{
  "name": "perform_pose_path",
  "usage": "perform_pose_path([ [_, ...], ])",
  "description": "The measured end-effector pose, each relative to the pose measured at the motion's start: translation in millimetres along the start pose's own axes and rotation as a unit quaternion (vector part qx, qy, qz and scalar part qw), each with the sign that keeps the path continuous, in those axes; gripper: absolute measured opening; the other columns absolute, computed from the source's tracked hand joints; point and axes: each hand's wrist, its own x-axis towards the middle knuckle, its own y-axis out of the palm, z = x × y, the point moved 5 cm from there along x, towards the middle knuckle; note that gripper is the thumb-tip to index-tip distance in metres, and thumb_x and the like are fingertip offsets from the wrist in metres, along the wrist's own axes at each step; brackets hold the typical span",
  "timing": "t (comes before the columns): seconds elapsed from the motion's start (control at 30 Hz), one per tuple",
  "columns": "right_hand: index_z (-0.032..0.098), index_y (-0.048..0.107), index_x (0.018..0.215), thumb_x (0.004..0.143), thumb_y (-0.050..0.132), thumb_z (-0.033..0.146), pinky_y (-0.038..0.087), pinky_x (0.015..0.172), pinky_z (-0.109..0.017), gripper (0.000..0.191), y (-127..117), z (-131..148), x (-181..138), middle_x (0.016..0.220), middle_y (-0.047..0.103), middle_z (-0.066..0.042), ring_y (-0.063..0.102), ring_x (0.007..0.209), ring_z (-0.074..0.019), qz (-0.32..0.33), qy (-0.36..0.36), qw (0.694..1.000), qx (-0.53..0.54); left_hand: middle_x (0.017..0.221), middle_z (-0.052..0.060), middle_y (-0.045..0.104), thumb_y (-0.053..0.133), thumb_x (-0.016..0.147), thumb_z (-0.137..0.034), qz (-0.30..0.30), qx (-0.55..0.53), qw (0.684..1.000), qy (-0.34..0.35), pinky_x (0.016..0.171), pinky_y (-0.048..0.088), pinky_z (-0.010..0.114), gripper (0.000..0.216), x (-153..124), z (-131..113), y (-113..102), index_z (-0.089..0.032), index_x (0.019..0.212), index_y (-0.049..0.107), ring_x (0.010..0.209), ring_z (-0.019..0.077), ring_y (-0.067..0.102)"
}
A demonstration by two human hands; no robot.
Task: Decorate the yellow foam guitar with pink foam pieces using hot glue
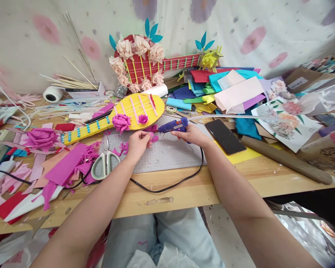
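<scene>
My right hand (pixel 192 134) is closed around a blue hot glue gun (pixel 173 126), whose nozzle points left toward my left hand. My left hand (pixel 139 142) pinches a small pink foam flower piece (pixel 153 138) just above the grey cutting mat (pixel 167 153). The glue gun's black cord (pixel 167 186) loops down over the mat and the table's front edge. A yellow foam guitar (pixel 120 117) with pink flowers lies just behind my hands.
White-handled scissors (pixel 104 162) lie left of my left hand among pink foam scraps (pixel 64 167). A black phone (pixel 225 136) rests right of my right hand. Colored foam sheets (pixel 226 93), a red foam guitar (pixel 145 61) and a wooden stick (pixel 284 159) crowd the back and right.
</scene>
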Motion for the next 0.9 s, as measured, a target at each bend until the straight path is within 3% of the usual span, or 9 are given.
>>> perform_pose_path([
  [0.67, 0.020, 0.054, 0.063, 0.066, 0.066, 0.062, 0.035, 0.048, -0.025, 0.044, -0.3, -1.8, -0.9, 0.052, 0.050, 0.002, 0.044, 0.048, -0.0103, 0.007, 0.029, 1.000, -0.008, 0.050, -0.002, 0.059, 0.071, 0.064, -0.027, -0.004, -0.009, 1.000, -0.013, 0.042, 0.046, 0.022, 0.016, -0.2, -0.8, 0.7, -0.015, 0.065, 0.059, 0.042, 0.0100, 0.054],
  [0.9, 0.019, 0.057, 0.067, 0.067, 0.066, 0.061, 0.037, 0.050, -0.026, 0.043, 0.1, -3.8, -0.5, 0.060, 0.056, 0.000, 0.046, 0.051, -0.0107, 0.017, 0.021, 1.000, -0.007, 0.050, -0.002, 0.059, 0.070, 0.066, -0.027, -0.002, -0.008, 1.000, -0.009, 0.043, 0.046, 0.022, 0.015, 0.3, 0.2, 0.2, -0.015, 0.065, 0.059, 0.042, 0.0101, 0.054],
])
